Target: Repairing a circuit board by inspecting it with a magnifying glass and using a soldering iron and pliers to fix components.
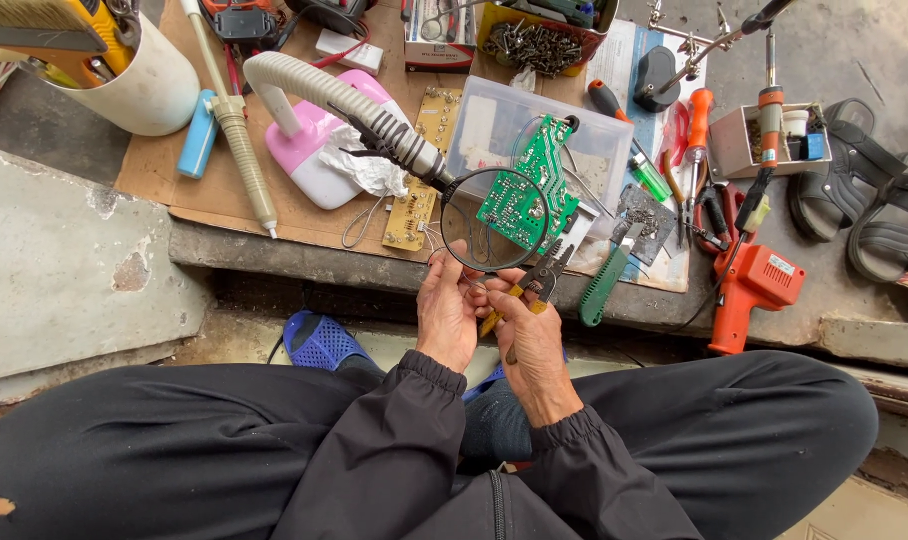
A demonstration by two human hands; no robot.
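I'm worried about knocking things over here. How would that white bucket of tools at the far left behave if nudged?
The white bucket probably tips rather than slides: a brush and tools stick out above its rim, so it looks top-heavy. It stands on cardboard, which likely grips its base somewhat. Being round, it may roll once down.

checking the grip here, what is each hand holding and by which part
Right hand holds the small pliers by the yellow handles. Left hand is up at the magnifier's lower rim; what its fingers hold cannot be told.
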